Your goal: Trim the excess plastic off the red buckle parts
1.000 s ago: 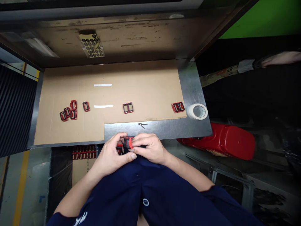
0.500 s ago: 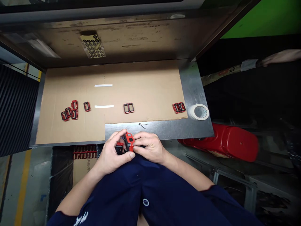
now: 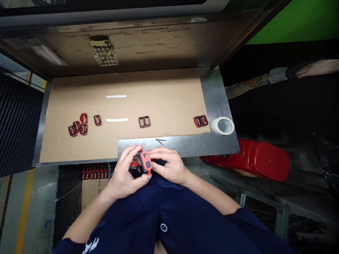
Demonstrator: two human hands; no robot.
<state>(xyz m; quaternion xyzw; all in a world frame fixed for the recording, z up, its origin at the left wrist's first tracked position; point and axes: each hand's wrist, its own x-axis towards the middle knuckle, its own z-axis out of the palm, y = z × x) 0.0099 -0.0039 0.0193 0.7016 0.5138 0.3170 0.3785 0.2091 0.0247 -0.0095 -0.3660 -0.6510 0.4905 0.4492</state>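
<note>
Just below the metal bench edge, my left hand and my right hand meet over my lap, both closed on a small red and black buckle part. The part stands nearly upright between my thumbs and forefingers, its flat face towards the camera. Another red piece shows under my left fingers. On the cardboard sheet lie similar red and black buckles: a cluster of several at the left, a single one, a pair in the middle and a pair at the right.
A roll of white tape sits at the bench's right corner, and a small metal clip lies on the bare steel strip. Rows of red buckles fill a box under the bench. A red container lies lower right. Another person's hand shows far right.
The buckle part has been turned in my fingers, from edge-on to its flat face showing. My hands have stayed in the same place.
</note>
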